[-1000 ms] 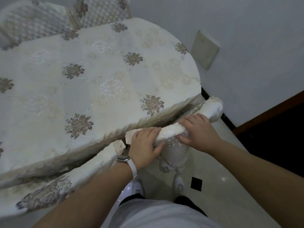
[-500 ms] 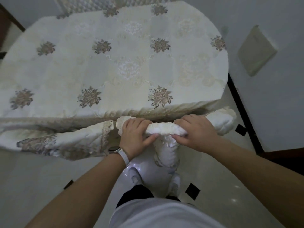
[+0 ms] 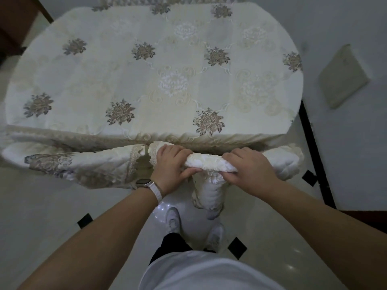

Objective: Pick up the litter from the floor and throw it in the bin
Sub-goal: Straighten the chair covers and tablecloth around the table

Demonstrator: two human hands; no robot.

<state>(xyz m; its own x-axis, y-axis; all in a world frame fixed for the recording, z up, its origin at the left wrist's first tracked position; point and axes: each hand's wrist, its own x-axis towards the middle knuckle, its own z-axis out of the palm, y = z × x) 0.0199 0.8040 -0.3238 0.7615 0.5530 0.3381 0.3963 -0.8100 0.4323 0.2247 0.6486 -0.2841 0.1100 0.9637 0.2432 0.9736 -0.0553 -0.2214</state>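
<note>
Tableside, left hand [image 3: 170,166], right hand [image 3: 250,171], chair-back [image 3: 207,163]

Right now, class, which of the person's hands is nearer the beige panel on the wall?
Right. The right hand grips the rolled tablecloth edge below and left of the beige panel; the left hand grips the same roll farther left.

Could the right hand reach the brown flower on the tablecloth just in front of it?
Probably yes. The flower lies near the close edge of the tablecloth, just past the chair back that the right hand grips, with nothing between. The hand would have to let go first.
</note>
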